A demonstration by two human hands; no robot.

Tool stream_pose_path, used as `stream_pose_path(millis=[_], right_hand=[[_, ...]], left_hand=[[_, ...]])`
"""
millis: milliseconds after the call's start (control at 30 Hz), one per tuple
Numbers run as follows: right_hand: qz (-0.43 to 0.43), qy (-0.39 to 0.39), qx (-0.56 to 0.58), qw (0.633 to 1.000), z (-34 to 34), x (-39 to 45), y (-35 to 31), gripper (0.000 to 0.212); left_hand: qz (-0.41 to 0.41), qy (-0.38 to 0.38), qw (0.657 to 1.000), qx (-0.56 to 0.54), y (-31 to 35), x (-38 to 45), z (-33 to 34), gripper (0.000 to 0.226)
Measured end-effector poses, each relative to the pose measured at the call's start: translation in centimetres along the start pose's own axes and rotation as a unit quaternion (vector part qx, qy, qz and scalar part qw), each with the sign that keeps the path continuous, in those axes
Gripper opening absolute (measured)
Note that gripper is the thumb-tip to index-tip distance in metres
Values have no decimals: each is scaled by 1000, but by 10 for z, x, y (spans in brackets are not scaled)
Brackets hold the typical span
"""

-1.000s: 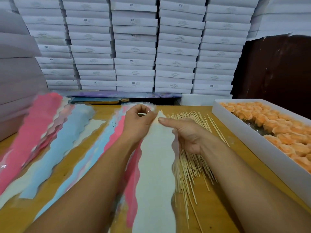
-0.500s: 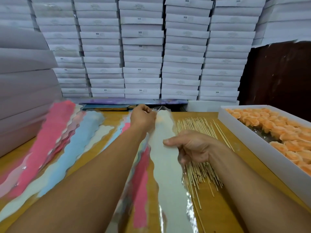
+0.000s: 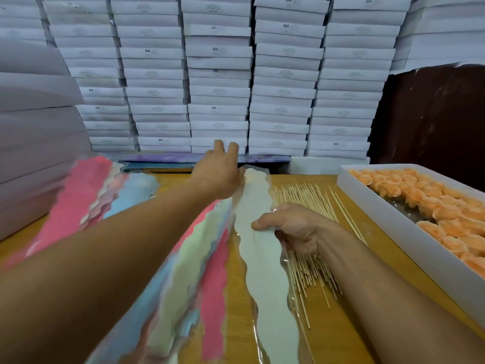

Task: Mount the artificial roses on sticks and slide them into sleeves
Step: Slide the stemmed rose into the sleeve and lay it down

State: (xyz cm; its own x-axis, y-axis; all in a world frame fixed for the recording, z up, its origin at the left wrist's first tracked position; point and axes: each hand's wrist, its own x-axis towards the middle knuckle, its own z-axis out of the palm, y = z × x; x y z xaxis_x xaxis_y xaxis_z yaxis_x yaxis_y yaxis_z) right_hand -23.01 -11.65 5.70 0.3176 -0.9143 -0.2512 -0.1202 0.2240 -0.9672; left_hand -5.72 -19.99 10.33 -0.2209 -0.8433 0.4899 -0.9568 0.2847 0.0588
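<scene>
Right hand (image 3: 296, 229): grip closed on the white sleeve (image 3: 265, 258) about midway along it, thumb on top. The sleeve lies lengthwise on the wooden tabletop (image 3: 349, 319), just left of the sticks (image 3: 307, 203). Left hand (image 3: 219, 172): extended forward past the sleeve's far end, fingers straight, grip loose and holding nothing. Orange roses (image 3: 425, 203) fill the white box (image 3: 409, 245) at right. Coloured sleeves (image 3: 81, 195) lie at left.

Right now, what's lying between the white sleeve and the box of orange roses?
In the head view, the pile of wooden sticks lies between the white sleeve and the rose box, with bare table beyond them.
</scene>
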Motion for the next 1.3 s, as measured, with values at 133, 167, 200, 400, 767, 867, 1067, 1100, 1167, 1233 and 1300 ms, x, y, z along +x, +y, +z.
stream_pose_path(millis=[133, 167, 200, 400, 767, 867, 1067, 1100, 1167, 1233, 1300], right_hand=[[-23, 15, -3, 1000, -1, 2, 1, 4], [-31, 21, -2, 999, -1, 2, 1, 5], [-37, 26, -1, 999, -1, 2, 1, 8], [-61, 60, -14, 996, 1, 5, 3, 21], [-115, 129, 85, 981, -4, 10, 0, 41], [-110, 132, 151, 973, -2, 8, -3, 60], [-124, 132, -8, 984, 5, 4, -1, 43], [-150, 127, -81, 977, 7, 3, 1, 39], [-196, 123, -231, 945, 15, 3, 6, 35], [-220, 94, -336, 911, 26, 7, 11, 28], [-245, 68, -409, 877, 34, 9, 15, 30]], left_hand=[[68, -4, 996, 65, -2, -13, -13, 31], [31, -26, 999, 37, -5, -18, -15, 35], [-23, -71, 997, -30, -8, -25, -18, 42], [-227, -300, 759, -531, -6, -70, -17, 35], [-219, -163, 716, -642, 21, -60, -27, 16], [-236, -105, 686, -680, 19, -37, -43, 16], [-285, -42, 652, -701, -16, 0, -66, 9], [-297, -34, 652, -697, -28, 4, -66, 8], [-326, -17, 645, -691, -52, 10, -68, 11], [-353, -13, 652, -671, -78, 12, -68, 13], [-372, -29, 684, -627, -103, 12, -66, 11]])
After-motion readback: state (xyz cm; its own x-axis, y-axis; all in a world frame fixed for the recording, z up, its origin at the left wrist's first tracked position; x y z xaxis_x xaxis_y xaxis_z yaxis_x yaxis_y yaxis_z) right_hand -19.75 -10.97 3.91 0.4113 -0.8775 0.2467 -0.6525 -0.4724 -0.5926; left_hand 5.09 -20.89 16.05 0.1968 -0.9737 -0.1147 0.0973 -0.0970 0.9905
